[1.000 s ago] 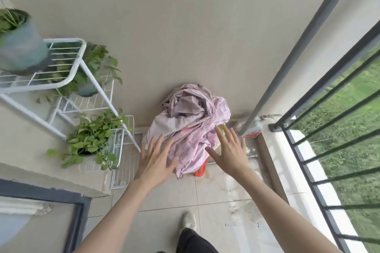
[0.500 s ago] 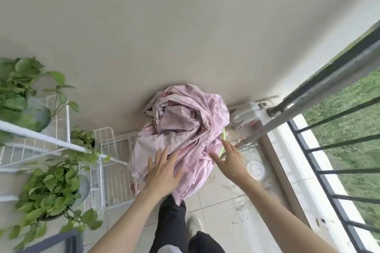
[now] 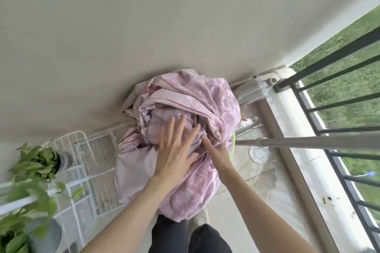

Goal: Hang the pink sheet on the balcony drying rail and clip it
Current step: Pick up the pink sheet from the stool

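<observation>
Both hands now down on the pink sheet (image 3: 185, 109), up from hovering a second ago; pickup starting. Left hand (image 3: 174, 150) flat, fingers spread wide; right hand (image 3: 216, 150) digging in, grip can't tell. One sheet, bundled left of one drying rail (image 3: 318, 142). No clips visible.

No text, label, brand or number is legible anywhere

Both hands have reached the pink sheet (image 3: 185, 109); left hand (image 3: 176, 150) spread flat; right hand (image 3: 216, 150) apparently digging in.
</observation>
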`<action>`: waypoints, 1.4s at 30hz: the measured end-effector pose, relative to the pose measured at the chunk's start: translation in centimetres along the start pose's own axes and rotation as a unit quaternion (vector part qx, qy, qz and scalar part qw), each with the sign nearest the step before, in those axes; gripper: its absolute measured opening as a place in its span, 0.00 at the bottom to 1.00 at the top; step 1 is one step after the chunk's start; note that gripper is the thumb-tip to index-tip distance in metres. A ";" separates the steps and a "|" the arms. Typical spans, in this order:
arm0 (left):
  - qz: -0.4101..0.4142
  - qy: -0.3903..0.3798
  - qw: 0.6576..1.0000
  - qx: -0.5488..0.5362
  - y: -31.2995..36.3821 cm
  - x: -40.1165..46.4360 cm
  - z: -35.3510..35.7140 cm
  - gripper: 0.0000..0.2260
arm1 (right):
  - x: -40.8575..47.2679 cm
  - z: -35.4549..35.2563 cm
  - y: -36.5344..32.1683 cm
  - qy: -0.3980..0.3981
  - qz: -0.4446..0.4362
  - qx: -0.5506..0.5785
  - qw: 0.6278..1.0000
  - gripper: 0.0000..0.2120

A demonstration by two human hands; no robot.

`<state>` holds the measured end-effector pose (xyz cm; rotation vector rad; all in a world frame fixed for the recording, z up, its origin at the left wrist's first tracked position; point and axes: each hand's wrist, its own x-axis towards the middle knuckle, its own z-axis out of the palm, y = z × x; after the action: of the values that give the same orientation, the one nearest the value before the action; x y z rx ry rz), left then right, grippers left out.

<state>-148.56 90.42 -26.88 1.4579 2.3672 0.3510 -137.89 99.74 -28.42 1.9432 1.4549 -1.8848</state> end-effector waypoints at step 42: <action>-0.310 -0.152 0.739 -0.579 2.2 0.3 -5.3 0.24 | -3.6 -2.4 -5.9 -0.193 -0.065 0.199 0.959 0.30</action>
<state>-149.03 91.46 -21.19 0.0981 1.5780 1.0314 -139.22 102.46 -21.72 1.4960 1.1804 -2.6018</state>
